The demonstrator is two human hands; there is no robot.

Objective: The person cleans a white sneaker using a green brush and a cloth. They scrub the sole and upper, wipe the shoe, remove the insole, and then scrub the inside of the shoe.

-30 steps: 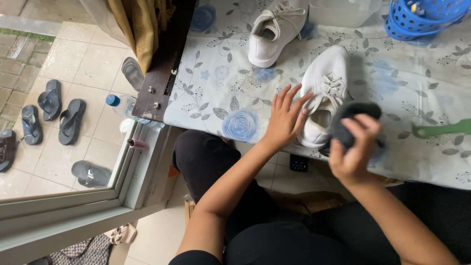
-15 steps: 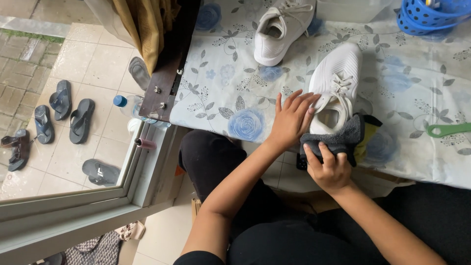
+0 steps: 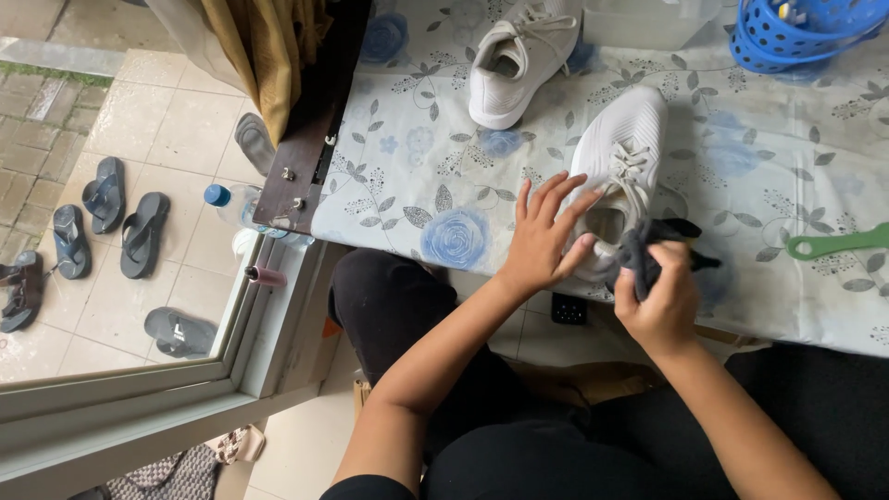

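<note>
White fabric is what you are working on: the nearer shoe (image 3: 619, 162) lies on the bench (image 3: 417, 176) at its near edge, toe pointing away from you, laces up. Your left hand (image 3: 544, 236) rests flat against the shoe's heel side, fingers spread, gripping nothing, only bracing. Your right hand (image 3: 659, 301) is closed round a dark cloth (image 3: 648, 250), bunched at the shoe's heel opening, touching the rim.

To do this wiping well, I would keep the left palm pressing firmly so the shoe cannot slide off the bench edge, which is just beside it. Work the cloth in short strokes along the collar, and turn the bunch to a fresh fold as it picks up dirt. Mind the laces, since the cloth could snag them.

A second white shoe (image 3: 519, 56) sits farther off on the flowered cover, well apart from your hands. A green handle (image 3: 838, 243) lies to your right, and a blue basket (image 3: 806, 32) stands at the far corner. Sandals (image 3: 125, 227) lie on the tiled floor outside.
</note>
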